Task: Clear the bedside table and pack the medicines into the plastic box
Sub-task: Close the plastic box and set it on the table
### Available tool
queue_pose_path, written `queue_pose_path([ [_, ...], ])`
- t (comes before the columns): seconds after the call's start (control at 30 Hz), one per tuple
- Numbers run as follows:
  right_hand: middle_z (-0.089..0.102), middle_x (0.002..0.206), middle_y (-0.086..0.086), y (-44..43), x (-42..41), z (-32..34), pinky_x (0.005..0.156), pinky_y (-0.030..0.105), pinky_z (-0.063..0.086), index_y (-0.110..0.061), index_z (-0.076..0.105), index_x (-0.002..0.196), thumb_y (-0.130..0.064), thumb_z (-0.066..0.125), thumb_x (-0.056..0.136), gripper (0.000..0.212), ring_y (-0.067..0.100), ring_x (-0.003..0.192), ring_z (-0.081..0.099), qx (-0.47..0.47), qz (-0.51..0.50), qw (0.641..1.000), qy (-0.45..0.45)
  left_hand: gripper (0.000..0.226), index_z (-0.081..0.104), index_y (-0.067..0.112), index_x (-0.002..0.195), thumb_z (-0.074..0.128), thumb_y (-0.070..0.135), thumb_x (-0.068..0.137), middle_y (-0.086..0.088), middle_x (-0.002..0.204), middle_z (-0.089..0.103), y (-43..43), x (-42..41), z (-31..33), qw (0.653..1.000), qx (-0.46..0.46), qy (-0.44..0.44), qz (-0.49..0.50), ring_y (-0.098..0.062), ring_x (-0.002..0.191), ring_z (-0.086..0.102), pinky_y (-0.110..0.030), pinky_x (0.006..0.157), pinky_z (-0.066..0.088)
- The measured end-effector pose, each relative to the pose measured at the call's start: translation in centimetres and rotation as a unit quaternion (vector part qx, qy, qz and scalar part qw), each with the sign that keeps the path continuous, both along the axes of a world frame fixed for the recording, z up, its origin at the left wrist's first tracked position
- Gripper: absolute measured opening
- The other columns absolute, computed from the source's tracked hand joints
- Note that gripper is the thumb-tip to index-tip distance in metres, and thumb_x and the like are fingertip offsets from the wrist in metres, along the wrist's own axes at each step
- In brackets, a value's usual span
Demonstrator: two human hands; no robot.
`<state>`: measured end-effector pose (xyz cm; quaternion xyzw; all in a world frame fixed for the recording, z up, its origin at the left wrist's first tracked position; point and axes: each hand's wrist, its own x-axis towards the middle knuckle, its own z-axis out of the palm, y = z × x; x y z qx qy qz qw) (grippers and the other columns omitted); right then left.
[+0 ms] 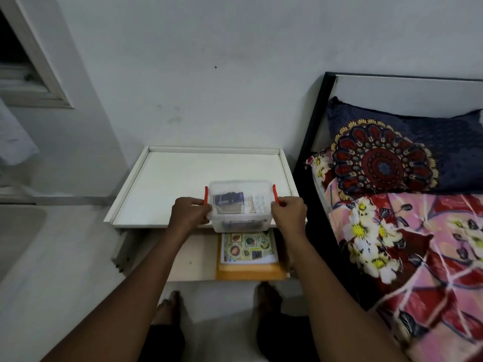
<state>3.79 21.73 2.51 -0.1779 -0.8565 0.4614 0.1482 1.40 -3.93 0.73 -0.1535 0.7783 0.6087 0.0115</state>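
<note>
A clear plastic box point(240, 205) with a lid and two red side clips is at the front edge of the white bedside table point(183, 173), overhanging it. Through its lid I see medicines point(257, 203): blister strips and dark packets. My left hand point(189, 214) grips the box's left side at the red clip. My right hand point(288, 214) grips its right side at the other clip. Whether the box rests on the table or is lifted I cannot tell.
Below the tabletop an open drawer point(251, 274) holds a colourful picture book point(247, 248). A bed with a floral blanket point(405, 244) and a dark patterned pillow point(392, 158) stands close on the right. The wall is behind, and my bare feet are on the floor below.
</note>
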Motion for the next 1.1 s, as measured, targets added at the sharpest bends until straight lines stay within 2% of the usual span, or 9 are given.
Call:
queue_pose_path([
  [0.13, 0.069, 0.067, 0.023, 2.0, 3.1, 2.0, 0.054, 0.03, 0.056, 0.012, 0.067, 0.067, 0.004, 0.08, 0.065, 0.015, 0.027, 0.063, 0.07, -0.105, 0.033, 0.99, -0.082, 0.021, 0.073, -0.011, 0.084, 0.078, 0.001, 0.068, -0.031, 0.083, 0.074, -1.0, 2.5, 2.6, 0.99, -0.019, -0.124, -0.071, -0.038, 0.074, 0.077, -0.051, 0.072, 0.064],
  [0.23, 0.073, 0.074, 0.027, 3.4, 4.6, 2.8, 0.053, 0.04, 0.061, 0.016, 0.065, 0.075, 0.015, 0.083, 0.063, 0.022, 0.041, 0.066, 0.075, -0.182, 0.106, 0.947, -0.241, 0.026, 0.07, -0.016, 0.095, 0.076, 0.004, 0.079, -0.029, 0.084, 0.075, -2.2, 4.0, 3.4, 0.937, -0.084, -0.265, -0.211, -0.034, 0.076, 0.078, -0.042, 0.076, 0.065],
  [0.4, 0.069, 0.101, 0.032, 1.6, 6.4, -2.1, 0.069, 0.058, 0.062, 0.018, 0.057, 0.109, 0.018, 0.069, 0.081, 0.03, 0.045, 0.085, 0.072, -0.096, 0.129, 0.899, -0.408, 0.015, 0.063, -0.007, 0.093, 0.058, 0.005, 0.1, -0.02, 0.079, 0.075, -0.5, 7.5, -0.4, 0.854, -0.095, -0.425, -0.286, -0.027, 0.076, 0.073, -0.037, 0.085, 0.059],
  [0.47, 0.067, 0.109, 0.028, 0.1, 6.4, -4.8, 0.08, 0.058, 0.06, 0.012, 0.056, 0.12, 0.012, 0.066, 0.087, 0.035, 0.045, 0.096, 0.071, -0.056, 0.076, 0.909, -0.406, 0.009, 0.058, -0.008, 0.1, 0.054, 0.0, 0.1, -0.024, 0.086, 0.071, 0.6, 7.9, -2.8, 0.874, -0.088, -0.414, -0.236, -0.03, 0.079, 0.07, -0.043, 0.09, 0.057],
  [0.53, 0.066, 0.12, 0.024, -0.9, 6.0, -6.5, 0.09, 0.044, 0.059, 0.006, 0.058, 0.126, 0.002, 0.068, 0.088, 0.039, 0.04, 0.109, 0.068, -0.015, 0.004, 0.933, -0.361, 0.014, 0.058, -0.013, 0.108, 0.057, -0.006, 0.096, -0.033, 0.098, 0.069, 1.6, 7.6, -5.2, 0.915, -0.081, -0.362, -0.156, -0.037, 0.083, 0.069, -0.05, 0.094, 0.058],
  [0.7, 0.069, 0.117, 0.018, -1.8, 3.6, -9.3, 0.088, 0.035, 0.057, -0.002, 0.068, 0.119, 0.008, 0.057, 0.087, 0.035, 0.033, 0.107, 0.066, -0.153, -0.102, 0.96, -0.212, 0.032, 0.063, -0.007, 0.124, 0.06, -0.008, 0.091, -0.031, 0.117, 0.066, 3.1, 4.4, -8.5, 0.978, 0.031, -0.206, -0.007, -0.034, 0.086, 0.062, -0.048, 0.089, 0.057],
  [0.77, 0.071, 0.116, 0.016, -1.8, 2.3, -10.0, 0.079, 0.028, 0.052, -0.006, 0.067, 0.122, 0.005, 0.059, 0.089, 0.035, 0.029, 0.101, 0.067, -0.199, -0.119, 0.957, -0.178, 0.037, 0.061, -0.004, 0.13, 0.062, -0.005, 0.093, -0.026, 0.125, 0.065, 3.2, 3.0, -9.2, 0.984, 0.065, -0.163, 0.002, -0.034, 0.093, 0.064, -0.044, 0.089, 0.055],
  [0.93, 0.069, 0.124, 0.017, -2.0, -0.4, -11.9, 0.087, 0.024, 0.047, 0.0, 0.062, 0.13, 0.004, 0.058, 0.096, 0.034, 0.028, 0.112, 0.065, -0.27, -0.145, 0.943, -0.126, 0.039, 0.056, -0.005, 0.136, 0.061, 0.0, 0.098, -0.02, 0.137, 0.062, 3.5, 0.7, -11.0, 0.988, 0.095, -0.117, -0.018, -0.034, 0.127, 0.059, -0.049, 0.111, 0.046],
  [1.1, 0.065, 0.131, 0.02, -3.0, 0.0, -13.2, 0.109, 0.039, 0.048, 0.001, 0.059, 0.136, -0.002, 0.055, 0.1, 0.036, 0.033, 0.123, 0.061, -0.328, -0.17, 0.924, -0.1, 0.03, 0.062, -0.001, 0.13, 0.058, 0.003, 0.1, -0.016, 0.131, 0.065, 3.4, 0.7, -12.5, 0.988, 0.103, -0.112, -0.017, -0.029, 0.12, 0.062, -0.045, 0.109, 0.049],
])
